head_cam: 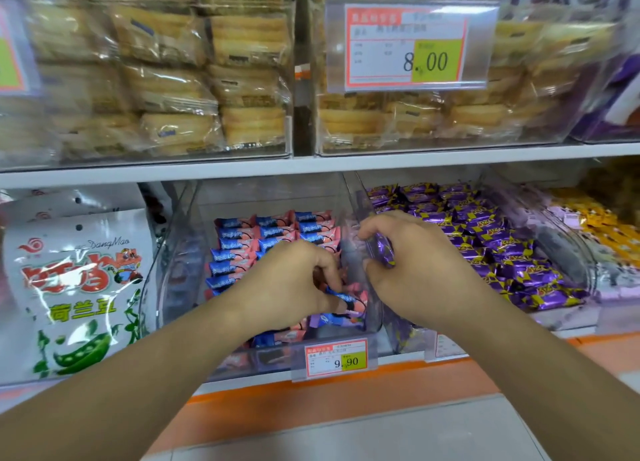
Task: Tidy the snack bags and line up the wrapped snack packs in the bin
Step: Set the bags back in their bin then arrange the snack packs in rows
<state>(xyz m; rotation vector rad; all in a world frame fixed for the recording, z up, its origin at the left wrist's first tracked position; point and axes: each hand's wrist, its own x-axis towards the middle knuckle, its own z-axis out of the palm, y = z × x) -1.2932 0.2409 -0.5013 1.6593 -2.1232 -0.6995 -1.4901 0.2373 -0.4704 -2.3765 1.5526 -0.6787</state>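
A clear plastic bin [180,246] on the lower shelf holds pink-and-blue wrapped snack packs [277,230], lined up in rows at the back and loose at the front. My left hand [291,284] is inside this bin, fingers pinched on one pink-and-blue pack [346,299] near the front right. My right hand [412,263] is over the divider wall, shut on a purple wrapped pack [381,249]. The neighbouring bin [568,253] to the right is full of purple-and-yellow packs [491,239]. A white snack bag with green peas [76,287] stands at the left.
A price tag reading 9.90 [336,358] hangs on the bin's front. The upper shelf carries clear bins of wrapped cakes [214,73] and an 8.00 tag [408,45]. Yellow packs [606,232] lie at far right. An orange shelf edge [346,398] runs below.
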